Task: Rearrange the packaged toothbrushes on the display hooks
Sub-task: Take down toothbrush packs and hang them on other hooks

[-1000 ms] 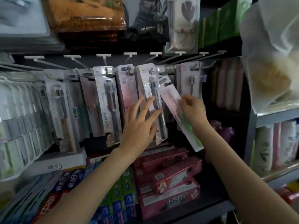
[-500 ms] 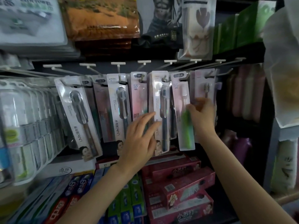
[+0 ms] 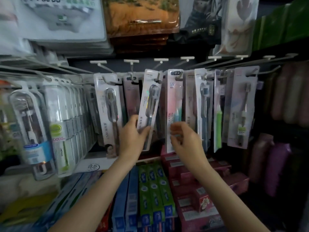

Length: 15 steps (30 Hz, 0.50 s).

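My left hand point(image 3: 133, 136) has moved over to pinch the tilted grey toothbrush pack point(image 3: 148, 108) on its hook, my right hand point(image 3: 184, 139), off the green pack point(image 3: 218, 124), curls at the pink pack point(image 3: 173, 104), so that one looks placed.

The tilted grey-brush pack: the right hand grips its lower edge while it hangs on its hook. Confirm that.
Not right. The head view shows the left hand, not the right, gripping the lower edge of the tilted grey-brush pack. The right hand is at the pink pack beside it. The pack does hang on its hook.
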Motion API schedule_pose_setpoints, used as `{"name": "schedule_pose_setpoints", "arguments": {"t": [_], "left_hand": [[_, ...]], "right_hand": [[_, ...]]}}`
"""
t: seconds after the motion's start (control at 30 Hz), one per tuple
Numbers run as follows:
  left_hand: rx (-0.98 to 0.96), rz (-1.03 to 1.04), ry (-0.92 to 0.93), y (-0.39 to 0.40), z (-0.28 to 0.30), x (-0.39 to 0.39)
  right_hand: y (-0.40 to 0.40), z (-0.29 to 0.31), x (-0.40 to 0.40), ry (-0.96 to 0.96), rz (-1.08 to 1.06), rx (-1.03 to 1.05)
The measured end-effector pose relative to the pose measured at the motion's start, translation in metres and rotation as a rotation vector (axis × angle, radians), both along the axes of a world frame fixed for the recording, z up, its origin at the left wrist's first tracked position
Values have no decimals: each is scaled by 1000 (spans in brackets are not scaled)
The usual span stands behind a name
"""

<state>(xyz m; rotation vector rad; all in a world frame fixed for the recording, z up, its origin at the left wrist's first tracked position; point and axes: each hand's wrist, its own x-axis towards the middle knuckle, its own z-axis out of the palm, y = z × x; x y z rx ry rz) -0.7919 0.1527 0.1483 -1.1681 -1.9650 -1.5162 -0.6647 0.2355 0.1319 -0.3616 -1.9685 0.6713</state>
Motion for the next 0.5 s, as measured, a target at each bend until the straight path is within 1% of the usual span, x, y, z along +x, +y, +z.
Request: {"name": "schedule_pose_setpoints", "arguments": {"t": [0.07, 0.17, 0.23, 0.37, 0.43, 0.5], "left_hand": [[-51, 59, 78, -17, 5, -7], [-116, 154, 226, -37, 15, -13], [-149, 163, 263, -44, 22, -16], [-206, 119, 283, -51, 30, -24], [-228, 50, 238, -53, 34, -27], [-247, -7, 203, -53, 37, -31]], "right_hand": [[-1, -7, -8, -55, -2, -24], [-7, -14, -26, -87, -8, -44], [-13, -18, -41, -90, -3, -75], [-15, -20, -66, -62, -72, -112], [-13, -20, -77, -52, -94, -180], [-8, -19, -87, -41, -104, -293]]}}
